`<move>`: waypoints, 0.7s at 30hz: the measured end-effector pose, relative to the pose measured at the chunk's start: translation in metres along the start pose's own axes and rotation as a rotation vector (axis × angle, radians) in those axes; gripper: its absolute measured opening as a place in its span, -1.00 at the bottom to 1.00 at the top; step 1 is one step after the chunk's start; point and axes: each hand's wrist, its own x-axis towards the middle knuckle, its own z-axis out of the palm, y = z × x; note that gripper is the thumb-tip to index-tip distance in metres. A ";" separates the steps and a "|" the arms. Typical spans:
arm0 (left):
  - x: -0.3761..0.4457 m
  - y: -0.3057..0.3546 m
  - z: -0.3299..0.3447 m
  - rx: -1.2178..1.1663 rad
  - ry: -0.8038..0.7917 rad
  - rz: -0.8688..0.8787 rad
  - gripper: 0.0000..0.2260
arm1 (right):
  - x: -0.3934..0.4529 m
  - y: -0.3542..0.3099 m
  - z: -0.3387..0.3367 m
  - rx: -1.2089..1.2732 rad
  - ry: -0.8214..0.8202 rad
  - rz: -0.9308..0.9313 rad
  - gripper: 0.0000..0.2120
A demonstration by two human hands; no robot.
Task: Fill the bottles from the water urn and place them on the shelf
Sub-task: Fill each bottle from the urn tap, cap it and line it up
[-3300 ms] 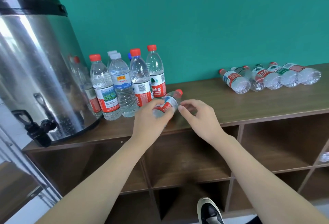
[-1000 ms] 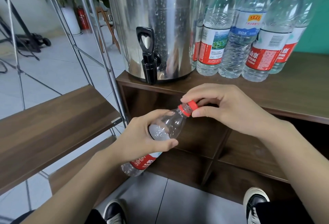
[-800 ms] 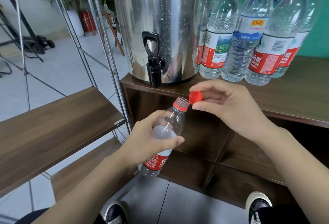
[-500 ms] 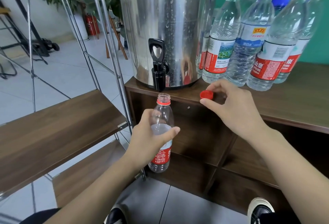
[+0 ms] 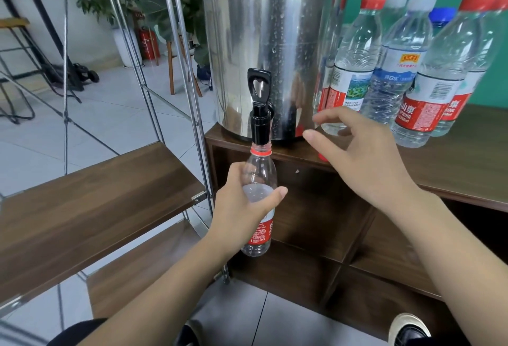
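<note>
The left hand (image 5: 242, 208) grips the uncapped bottle (image 5: 259, 181) upright, its mouth right under the urn (image 5: 264, 43) tap (image 5: 259, 115) — the right hand (image 5: 365, 159) hovers loose-fingered over the counter (image 5: 467, 159), holding nothing

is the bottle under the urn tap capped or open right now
Open. The bottle in the left hand shows a bare mouth with only the red neck ring, right under the tap. No cap is on it.

arms: bare, no sleeves | trousers (image 5: 82, 329): dark | shoes (image 5: 406, 329): dark, white-soled
</note>
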 end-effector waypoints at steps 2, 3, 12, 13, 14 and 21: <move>0.001 -0.002 0.001 0.000 0.007 0.007 -0.47 | 0.009 -0.015 0.003 0.088 0.026 -0.050 -0.77; 0.002 -0.002 0.001 0.007 0.011 0.011 -0.47 | 0.014 -0.022 0.005 0.117 0.034 -0.078 -0.77; 0.004 -0.005 0.011 0.027 0.119 0.039 -0.50 | 0.064 -0.064 0.012 0.176 -0.026 -0.216 -0.89; 0.005 -0.005 0.011 0.023 0.129 0.042 -0.49 | 0.066 -0.064 0.013 0.161 -0.015 -0.220 -0.90; 0.006 -0.005 0.012 0.020 0.133 0.044 -0.49 | 0.067 -0.065 0.013 0.140 0.001 -0.229 -0.90; 0.009 -0.009 0.016 -0.013 0.143 0.065 -0.47 | 0.061 -0.063 0.020 -0.003 0.138 -0.473 -0.84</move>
